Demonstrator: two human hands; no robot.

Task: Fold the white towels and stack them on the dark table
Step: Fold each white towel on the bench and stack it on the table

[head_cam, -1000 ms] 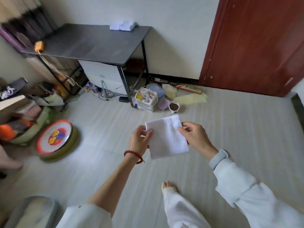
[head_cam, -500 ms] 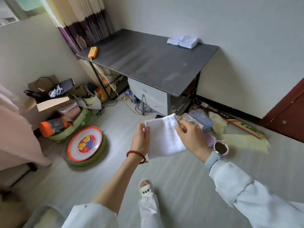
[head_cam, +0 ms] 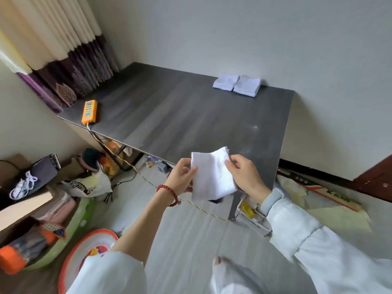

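A folded white towel (head_cam: 212, 175) hangs in the air just in front of the near edge of the dark table (head_cam: 180, 115). My left hand (head_cam: 182, 177) pinches its left edge and my right hand (head_cam: 246, 177) pinches its right edge. Two stacks of folded white towels (head_cam: 237, 84) lie side by side at the table's far right corner, against the wall.
An orange power strip (head_cam: 89, 111) lies near the table's left edge, its cord trailing down across the floor. Boxes, bags and shoes crowd the floor at left, with a round red-rimmed tray (head_cam: 84, 251) near my left arm. Clutter sits under the table's right side.
I have walked up to the table, which now fills the middle of the view. Both hands still hold the folded towel, now at the table's near edge.
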